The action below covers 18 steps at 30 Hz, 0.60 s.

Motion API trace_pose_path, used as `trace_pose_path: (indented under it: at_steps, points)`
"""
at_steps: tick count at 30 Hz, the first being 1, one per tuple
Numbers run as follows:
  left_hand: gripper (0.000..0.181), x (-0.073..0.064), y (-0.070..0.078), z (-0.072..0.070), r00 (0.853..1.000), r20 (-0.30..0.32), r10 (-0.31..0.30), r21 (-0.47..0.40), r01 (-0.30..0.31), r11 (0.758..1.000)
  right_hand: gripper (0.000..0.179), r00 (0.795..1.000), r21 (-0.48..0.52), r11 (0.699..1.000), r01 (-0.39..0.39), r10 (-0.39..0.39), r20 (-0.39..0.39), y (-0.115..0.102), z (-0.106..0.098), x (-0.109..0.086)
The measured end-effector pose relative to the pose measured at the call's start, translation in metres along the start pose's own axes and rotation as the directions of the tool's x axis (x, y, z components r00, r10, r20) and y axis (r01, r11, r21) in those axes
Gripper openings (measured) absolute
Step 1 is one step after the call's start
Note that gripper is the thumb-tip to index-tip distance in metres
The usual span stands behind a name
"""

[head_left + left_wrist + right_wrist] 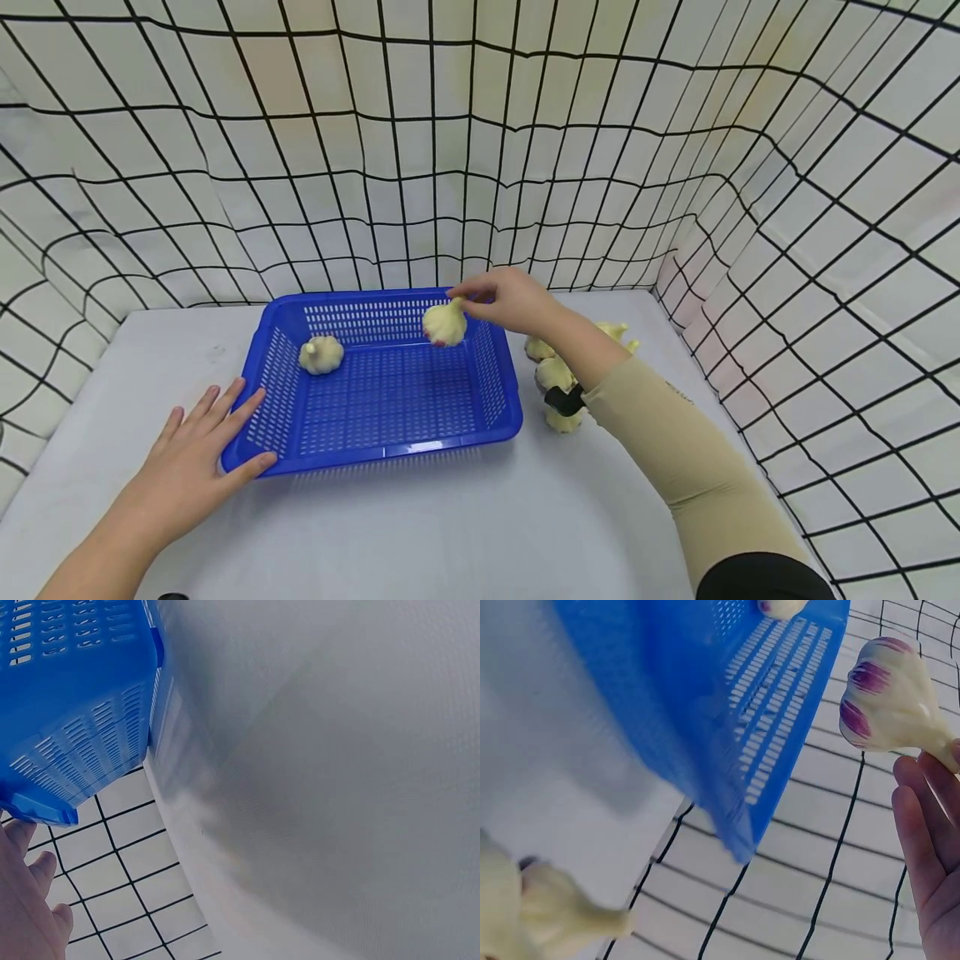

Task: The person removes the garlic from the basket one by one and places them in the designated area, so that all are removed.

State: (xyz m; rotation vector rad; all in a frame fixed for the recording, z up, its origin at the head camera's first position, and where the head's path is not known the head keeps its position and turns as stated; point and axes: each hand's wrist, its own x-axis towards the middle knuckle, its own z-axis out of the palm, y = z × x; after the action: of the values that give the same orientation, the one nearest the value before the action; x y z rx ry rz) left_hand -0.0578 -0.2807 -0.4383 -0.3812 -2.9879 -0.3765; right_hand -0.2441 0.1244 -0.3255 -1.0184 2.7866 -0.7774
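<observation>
My right hand (513, 302) pinches a garlic bulb (446, 323) by its stem, above the right part of a blue plastic basket (382, 452). Purple streaks show on this held bulb (889, 697) in the right wrist view. Inside the basket, near its left wall, sits another garlic bulb (322, 355). The left hand (197, 450) has its fingers spread and touches the basket's left rim. In the left wrist view, fingers (43, 871) show just beneath the basket's rim. Several more garlic bulbs (553, 375) lie to the right of the basket, partly hidden by my right forearm.
A white-covered table (450, 533) carries the basket. Black wire grid (420, 150) over white sheeting stands behind the table and along both sides. A small dark object (173, 596) shows at the bottom edge. A black strap (564, 401) hangs below my right wrist.
</observation>
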Motion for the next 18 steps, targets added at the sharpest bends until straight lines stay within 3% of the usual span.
trace_pose_path:
  at_steps: [5, 18]
  points:
    - [0.089, -0.001, 0.000, 0.001, 1.000, -0.004, 0.006, -0.004, -0.006, 1.000, 0.025, 0.999, 0.029, 0.999, -0.027, 0.028, -0.020, 0.017, -0.006, -0.019]
    - [0.089, 0.000, 0.002, -0.002, 1.000, 0.001, -0.001, -0.005, 0.001, 1.000, 0.029, 0.967, 0.091, 0.969, -0.229, 0.237, -0.089, 0.060, -0.024, -0.088]
